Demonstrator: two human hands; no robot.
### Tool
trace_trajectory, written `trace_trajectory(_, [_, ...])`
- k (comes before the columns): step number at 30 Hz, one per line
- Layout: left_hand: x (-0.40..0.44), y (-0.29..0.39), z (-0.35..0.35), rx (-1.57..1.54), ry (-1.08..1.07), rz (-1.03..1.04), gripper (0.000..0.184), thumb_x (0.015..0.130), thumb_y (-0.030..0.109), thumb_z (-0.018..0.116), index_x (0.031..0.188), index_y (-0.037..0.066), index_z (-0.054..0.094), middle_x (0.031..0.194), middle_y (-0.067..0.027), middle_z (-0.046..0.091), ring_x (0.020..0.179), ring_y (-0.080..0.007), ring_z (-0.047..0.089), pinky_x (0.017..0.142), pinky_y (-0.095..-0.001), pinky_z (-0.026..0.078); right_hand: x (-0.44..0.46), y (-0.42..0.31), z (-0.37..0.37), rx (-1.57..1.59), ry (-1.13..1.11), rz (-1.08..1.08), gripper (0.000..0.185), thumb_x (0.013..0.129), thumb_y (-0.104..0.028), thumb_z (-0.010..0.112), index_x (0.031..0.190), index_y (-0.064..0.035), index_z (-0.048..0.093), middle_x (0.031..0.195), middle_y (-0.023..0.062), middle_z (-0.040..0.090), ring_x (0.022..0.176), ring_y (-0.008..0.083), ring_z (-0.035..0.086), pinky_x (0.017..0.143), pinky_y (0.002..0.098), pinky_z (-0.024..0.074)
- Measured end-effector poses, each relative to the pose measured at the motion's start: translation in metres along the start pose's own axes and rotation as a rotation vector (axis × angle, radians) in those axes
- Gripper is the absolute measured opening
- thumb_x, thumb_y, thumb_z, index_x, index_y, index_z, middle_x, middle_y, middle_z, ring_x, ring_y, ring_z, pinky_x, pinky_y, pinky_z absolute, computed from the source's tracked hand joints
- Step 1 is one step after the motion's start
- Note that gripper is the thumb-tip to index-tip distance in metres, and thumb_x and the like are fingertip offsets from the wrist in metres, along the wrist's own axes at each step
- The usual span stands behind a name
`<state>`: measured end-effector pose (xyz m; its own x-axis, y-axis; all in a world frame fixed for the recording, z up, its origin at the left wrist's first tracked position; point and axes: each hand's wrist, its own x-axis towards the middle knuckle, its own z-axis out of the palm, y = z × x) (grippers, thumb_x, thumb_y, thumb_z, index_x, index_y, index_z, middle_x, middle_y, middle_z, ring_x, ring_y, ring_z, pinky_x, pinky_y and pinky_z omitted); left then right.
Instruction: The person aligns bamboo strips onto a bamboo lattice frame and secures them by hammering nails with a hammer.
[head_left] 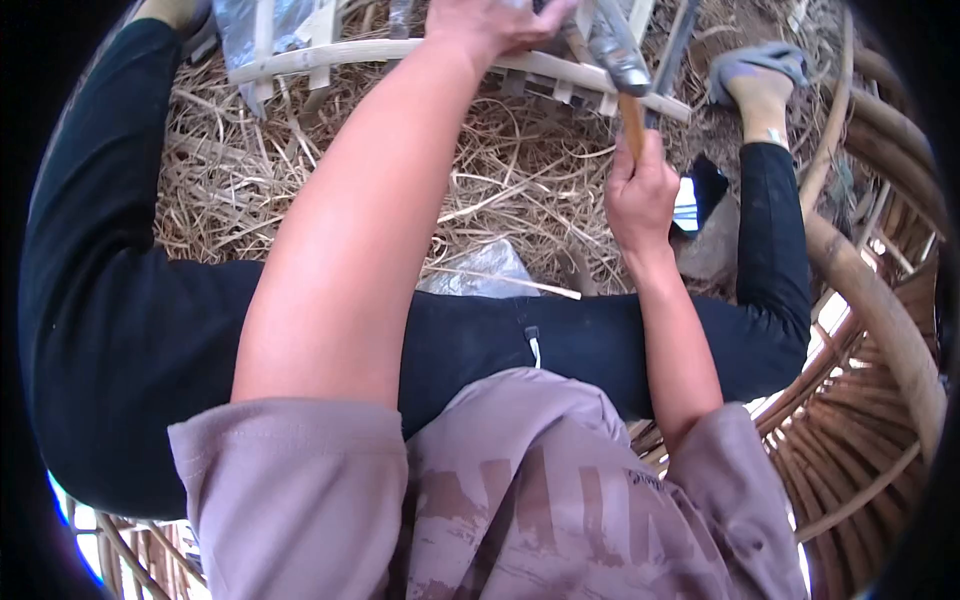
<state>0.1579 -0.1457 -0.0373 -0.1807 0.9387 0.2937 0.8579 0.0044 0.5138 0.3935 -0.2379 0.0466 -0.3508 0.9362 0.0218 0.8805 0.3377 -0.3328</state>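
While right hand [643, 195] grips hammer [630, 115], shirt lettering [536, 492] unclear

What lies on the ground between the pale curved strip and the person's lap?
The head view shows loose straw-like litter between the curved strip and lap, with crumpled plastic nearer the lap; both forearms pass above.

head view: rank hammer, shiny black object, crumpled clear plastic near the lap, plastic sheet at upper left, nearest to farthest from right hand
1. Hammer: gripped in the right hand.
2. Shiny black object: just right of the hand.
3. Crumpled clear plastic: lower left of the hand.
4. Plastic sheet: far upper left.
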Motion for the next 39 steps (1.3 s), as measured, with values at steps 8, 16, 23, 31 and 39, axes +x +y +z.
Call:
trace_trajectory(8, [-0.002,-0.006,0.003,0.041,-0.027,-0.012,0.092,0.085,0.053,0.067,0.158,0.008,0.037,0.171,-0.0171,0.014,0.158,-0.0441,0.007,0.126,-0.0624,0.011,0.000,-0.005,-0.003,0.150,0.185,-0.124,0.012,0.102,-0.014,0.059,0.101,-0.0019,0.057,0.075,0.0208,0.065,0.063,0.0397,0.068,0.055,0.0440,0.0500])
trace_trajectory(16, [-0.005,-0.003,-0.003,-0.014,-0.016,-0.003,0.091,0.084,0.052,0.068,0.157,0.008,0.039,0.171,-0.0183,0.016,0.158,-0.0443,0.009,0.127,-0.0617,0.008,-0.003,0.003,-0.023,0.154,0.244,-0.156,0.022,0.106,-0.022,0.055,0.101,-0.0002,0.059,0.068,0.0131,0.064,0.057,0.0303,0.067,0.055,0.0407,0.0510])
trace_trajectory(23, [-0.005,0.001,-0.001,-0.031,-0.034,-0.009,0.092,0.083,0.051,0.069,0.158,0.007,0.037,0.170,-0.0196,0.018,0.157,-0.0449,0.010,0.127,-0.0614,0.007,0.055,0.019,-0.082,-0.136,-0.148,-0.533,0.017,0.094,-0.019,0.072,0.100,-0.0061,0.062,0.077,0.0110,0.065,0.067,0.0301,0.068,0.056,0.0388,0.0523])
trace_trajectory(31, [-0.002,0.001,-0.004,-0.022,-0.082,-0.022,0.091,0.083,0.049,0.069,0.157,0.005,0.038,0.169,-0.0202,0.018,0.157,-0.0455,0.009,0.126,-0.0613,0.010,0.106,0.055,-0.096,-0.281,-0.270,-1.056,0.021,0.079,-0.018,0.073,0.093,-0.0090,0.059,0.074,0.0019,0.051,0.064,0.0180,0.060,0.054,0.0337,0.0485])
trace_trajectory(39, [-0.001,0.002,-0.004,0.009,-0.090,0.002,0.091,0.086,0.050,0.066,0.157,0.003,0.036,0.170,-0.0221,0.014,0.158,-0.0468,0.005,0.128,-0.0589,0.008,0.136,0.081,-0.082,-0.206,-0.235,-1.112,0.024,0.084,-0.019,0.072,0.100,-0.0075,0.059,0.075,0.0033,0.052,0.064,0.0187,0.061,0.054,0.0343,0.0492])
